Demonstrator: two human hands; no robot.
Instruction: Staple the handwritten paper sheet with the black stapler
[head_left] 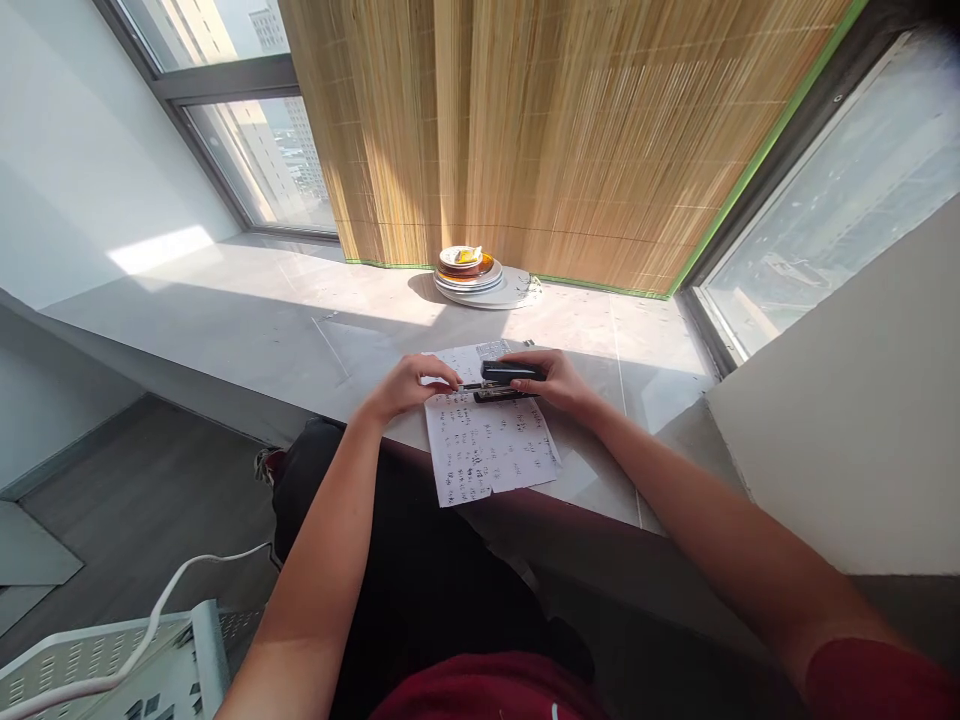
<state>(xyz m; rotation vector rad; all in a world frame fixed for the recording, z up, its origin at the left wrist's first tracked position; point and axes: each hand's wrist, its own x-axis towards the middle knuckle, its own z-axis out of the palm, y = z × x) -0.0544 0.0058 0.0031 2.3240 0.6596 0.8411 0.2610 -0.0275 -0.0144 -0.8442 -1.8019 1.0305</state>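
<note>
A black stapler (504, 372) lies over the upper part of a sheet of paper (491, 450) covered in handwriting. My right hand (551, 378) is closed around the stapler's right end, thumb on its side. At the stapler's left end, my left hand (421, 383) pinches with thumb and forefinger at a thin dark part sticking out from it. The stapler's top and base look parted. The paper rests on the pale tiled ledge, its lower edge hanging over the front.
Stacked plates (469, 285) with a small yellow item on top stand at the back by a bamboo blind (525, 140). Windows flank the ledge (360, 340). A white cable (161, 600) runs over a perforated crate (97, 655) at lower left.
</note>
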